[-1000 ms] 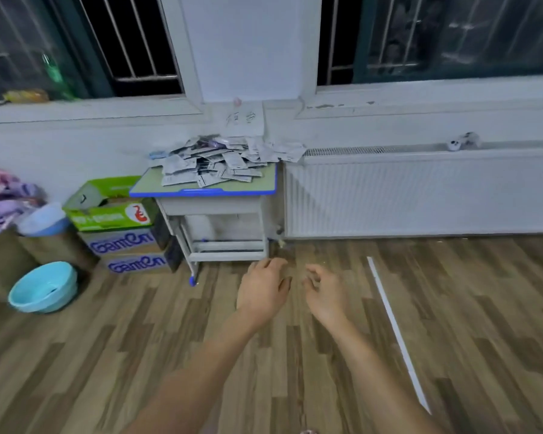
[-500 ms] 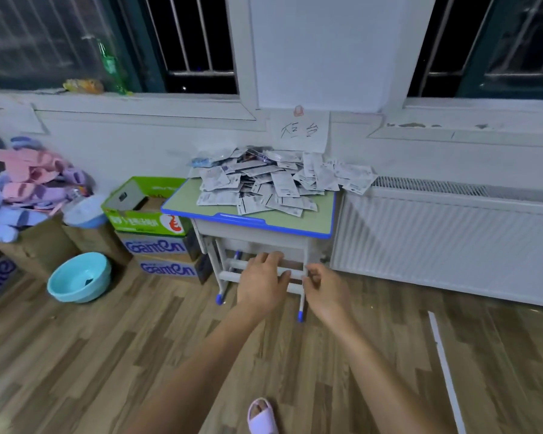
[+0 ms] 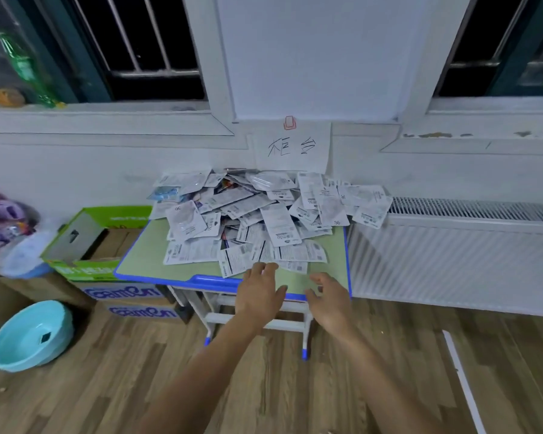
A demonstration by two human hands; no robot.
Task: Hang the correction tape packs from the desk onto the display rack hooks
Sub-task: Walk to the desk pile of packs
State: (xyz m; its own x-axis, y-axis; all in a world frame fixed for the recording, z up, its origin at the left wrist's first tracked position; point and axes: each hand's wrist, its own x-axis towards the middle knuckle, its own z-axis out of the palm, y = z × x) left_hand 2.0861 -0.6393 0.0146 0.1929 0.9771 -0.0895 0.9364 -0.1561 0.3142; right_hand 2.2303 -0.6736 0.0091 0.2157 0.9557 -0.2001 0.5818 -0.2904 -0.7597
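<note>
The packs [image 3: 264, 214] lie heaped on the bench [image 3: 145, 261], spilling toward its far edge and onto the radiator [image 3: 452, 261] beside it. Both hands reach over the bench's near edge: the left hand [image 3: 259, 296] has its fingertips at the nearest packs, grip apart; the right hand [image 3: 329, 300] hovers beside it, fingers loosely spread, holding nothing.

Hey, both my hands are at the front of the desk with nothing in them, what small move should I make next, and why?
Probably ease the left hand forward and pinch one of the near packs. Its fingertips already reach the pile's front edge, both hands are empty, and the right hand hovers open over bare desk.
</note>
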